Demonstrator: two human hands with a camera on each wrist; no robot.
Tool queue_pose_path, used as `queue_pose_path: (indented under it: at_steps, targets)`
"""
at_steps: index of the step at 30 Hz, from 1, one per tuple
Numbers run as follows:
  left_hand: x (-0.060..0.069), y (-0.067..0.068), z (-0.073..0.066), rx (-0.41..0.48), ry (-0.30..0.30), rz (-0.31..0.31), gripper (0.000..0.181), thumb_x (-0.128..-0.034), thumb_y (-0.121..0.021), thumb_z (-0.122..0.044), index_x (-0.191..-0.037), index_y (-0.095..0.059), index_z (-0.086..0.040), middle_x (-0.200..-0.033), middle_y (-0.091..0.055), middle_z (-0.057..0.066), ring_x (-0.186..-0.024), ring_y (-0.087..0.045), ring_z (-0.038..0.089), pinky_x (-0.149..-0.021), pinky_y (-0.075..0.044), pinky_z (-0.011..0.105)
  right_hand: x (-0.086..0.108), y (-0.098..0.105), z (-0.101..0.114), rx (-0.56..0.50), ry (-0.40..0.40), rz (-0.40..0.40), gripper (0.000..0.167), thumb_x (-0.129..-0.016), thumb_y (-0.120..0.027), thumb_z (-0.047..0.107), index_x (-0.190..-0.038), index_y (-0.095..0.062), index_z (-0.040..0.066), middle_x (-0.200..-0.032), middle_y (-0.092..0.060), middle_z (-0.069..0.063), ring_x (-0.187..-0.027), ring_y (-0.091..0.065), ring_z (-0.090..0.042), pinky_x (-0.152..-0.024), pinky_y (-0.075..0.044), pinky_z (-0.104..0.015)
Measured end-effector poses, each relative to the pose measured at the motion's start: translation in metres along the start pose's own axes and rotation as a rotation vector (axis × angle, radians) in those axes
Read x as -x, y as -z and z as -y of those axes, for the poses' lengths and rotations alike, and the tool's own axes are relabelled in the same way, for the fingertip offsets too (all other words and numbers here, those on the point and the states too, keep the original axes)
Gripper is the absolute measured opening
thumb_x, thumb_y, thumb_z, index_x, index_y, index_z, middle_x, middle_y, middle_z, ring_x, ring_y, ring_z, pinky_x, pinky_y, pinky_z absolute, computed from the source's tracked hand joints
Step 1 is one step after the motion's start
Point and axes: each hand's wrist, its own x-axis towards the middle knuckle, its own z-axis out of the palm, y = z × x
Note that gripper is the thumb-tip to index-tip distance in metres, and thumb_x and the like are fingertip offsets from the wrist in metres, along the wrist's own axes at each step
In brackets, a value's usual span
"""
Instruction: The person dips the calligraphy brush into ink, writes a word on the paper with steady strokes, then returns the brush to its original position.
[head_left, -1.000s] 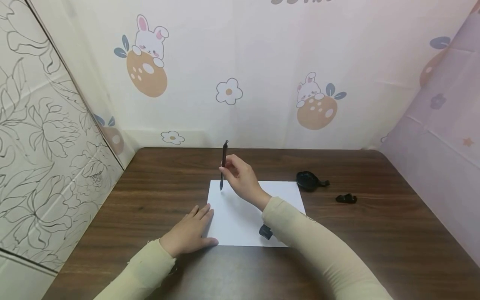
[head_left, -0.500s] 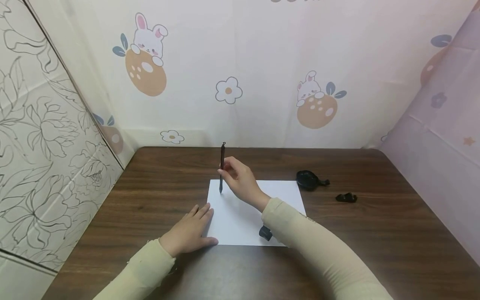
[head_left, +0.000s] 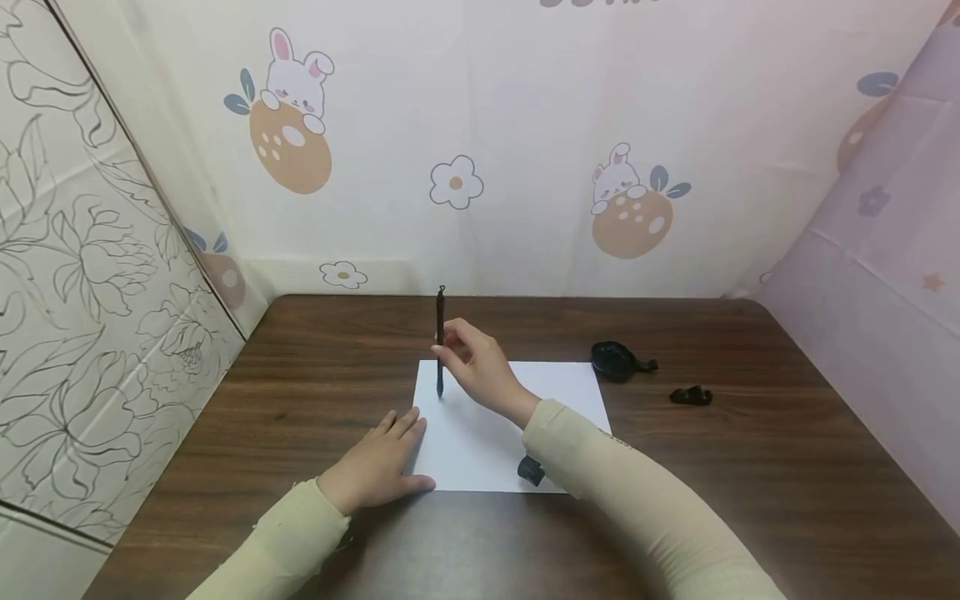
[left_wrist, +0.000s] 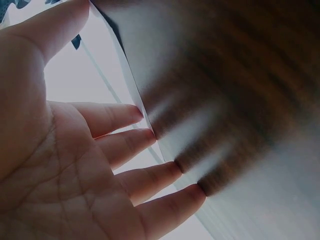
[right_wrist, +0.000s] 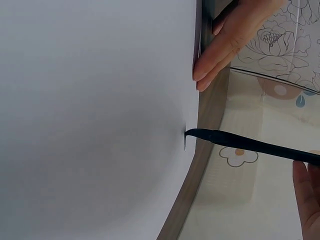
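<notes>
My right hand (head_left: 483,367) pinches a black writing brush (head_left: 440,317) by its handle, holding it nearly upright over the left part of a white paper sheet (head_left: 480,433). In the right wrist view the bent bristle tip of the brush (right_wrist: 240,141) touches the paper, and a short thin dark stroke (right_wrist: 185,144) shows there. My left hand (head_left: 375,467) rests at the left edge of the sheet with fingers spread, its fingertips and thumb on or beside the paper's edge. The left wrist view shows the palm (left_wrist: 65,175) and straight fingers along that edge.
A black dish with a short handle (head_left: 613,362) sits by the sheet's upper right corner. Right of it lies a small black wavy piece (head_left: 691,396). A dark block (head_left: 530,471) shows below my right sleeve. A patterned curtain (head_left: 525,208) stands behind the brown table (head_left: 300,400).
My right hand has brought the brush slightly down and toward me, and its tip sits lower on the paper. The left hand has stayed in place.
</notes>
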Motion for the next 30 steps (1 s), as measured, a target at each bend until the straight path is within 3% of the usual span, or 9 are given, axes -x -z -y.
queue_pose_path:
  at_steps: [30]
  targets:
    - [0.000,0.001,-0.002,-0.008,0.017,0.013,0.088,-0.0827,-0.073,-0.051,-0.148,-0.040,-0.003,-0.159,-0.032,0.016,-0.144,-0.028,0.049,-0.116,-0.028,0.059,0.015,-0.001,0.014,-0.053,-0.040,0.059,0.020,-0.095,-0.064,0.014,-0.115,-0.060,0.009,-0.092,-0.068,-0.005,-0.084,-0.067,-0.014,-0.075,-0.058,-0.023]
